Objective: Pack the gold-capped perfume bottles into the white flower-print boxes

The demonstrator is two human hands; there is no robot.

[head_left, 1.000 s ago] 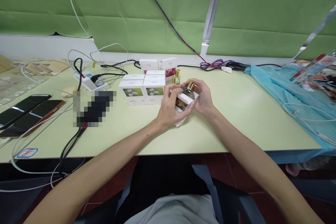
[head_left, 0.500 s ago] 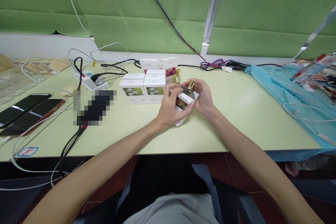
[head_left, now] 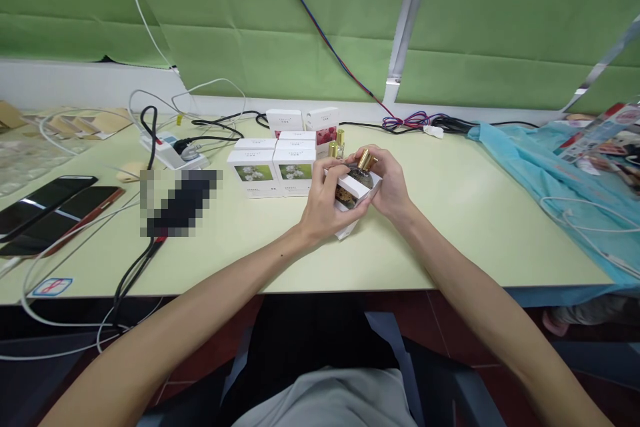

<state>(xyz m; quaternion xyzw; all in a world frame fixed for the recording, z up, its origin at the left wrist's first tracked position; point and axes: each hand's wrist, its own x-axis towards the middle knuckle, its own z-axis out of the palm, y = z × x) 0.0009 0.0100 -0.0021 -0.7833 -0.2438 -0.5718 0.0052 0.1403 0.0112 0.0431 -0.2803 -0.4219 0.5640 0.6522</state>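
Over the middle of the table (head_left: 450, 240), the left hand (head_left: 323, 197) is clamped on a white box (head_left: 351, 186), thumb along its near side and fingers over the other. The right hand (head_left: 391, 180) is closed around the box's far right edge; whether its hidden fingertips also press the bottle (head_left: 363, 177) I cannot tell. The bottle appears to sit partly in the tilted box's open top, its gold cap (head_left: 367, 159) sticking up between the hands.

For fitting the bottle, which seems the step in hand, steady the box with the left hand, keep the bottle in line with the opening, and ease it without bending the cardboard.

Just behind the hands stand 2 small bottles (head_left: 341, 137) with gold tops; to their left are boxes with white flowers (head_left: 253, 174), and farther back boxes with red pictures (head_left: 327, 136). Well apart at the left lie 2 phones (head_left: 55, 203).

Compared with 0.5 s ago, the grip and bottle look unchanged; only the view has shifted slightly.
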